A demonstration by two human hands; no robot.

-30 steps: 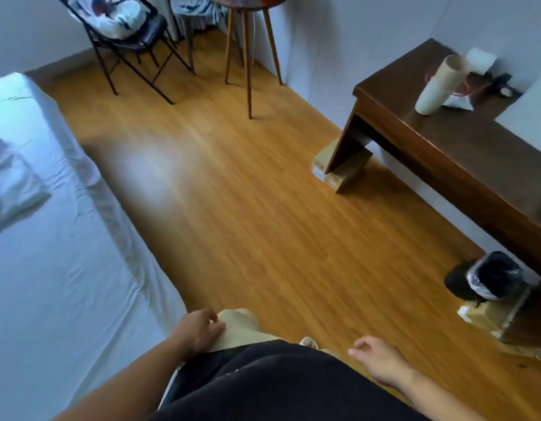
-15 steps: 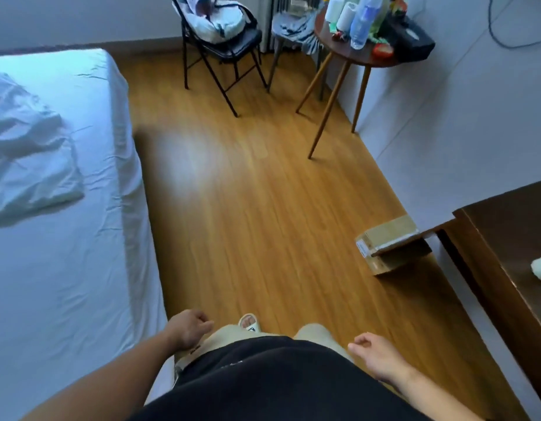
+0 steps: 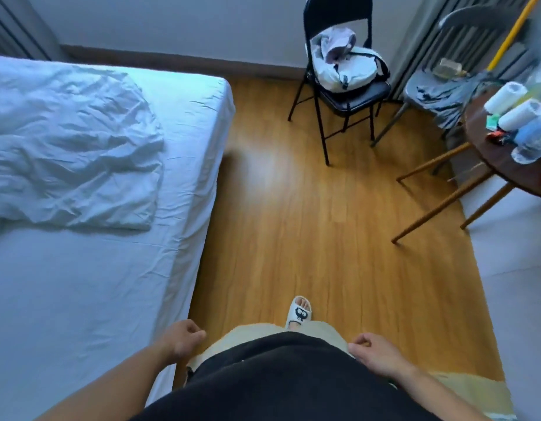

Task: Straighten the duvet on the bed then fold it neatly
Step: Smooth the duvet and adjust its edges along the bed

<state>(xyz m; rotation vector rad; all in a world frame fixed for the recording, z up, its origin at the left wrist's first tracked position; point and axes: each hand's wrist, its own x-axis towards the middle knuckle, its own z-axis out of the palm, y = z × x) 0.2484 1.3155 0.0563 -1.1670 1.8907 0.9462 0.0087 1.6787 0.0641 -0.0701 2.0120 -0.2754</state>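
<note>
A: Where does our duvet (image 3: 68, 153) lie?

B: Crumpled on the bed (image 3: 80, 299), toward its far end. We stand on the floor by the bed's long side, nearer its other end, so we judge the duvet is out of reach from here.

A: And our hands?

B: Both hang at our hips. Our left hand (image 3: 184, 338), just beside the bed's edge, has loosely curled fingers and holds nothing. Our right hand (image 3: 375, 354), farther from the bed, is the same. We judge them idle because we are mid-step, with one slipper (image 3: 299, 312) set forward.

A: Any containers?

B: Past the bed's far corner, a folding chair (image 3: 351, 95) carries a white bag (image 3: 345, 74) with a pale garment heaped on it. We cannot tell what is inside. Farther from the bed, a round table (image 3: 506, 171) holds paper rolls (image 3: 518, 115) and some blurred items.
</note>
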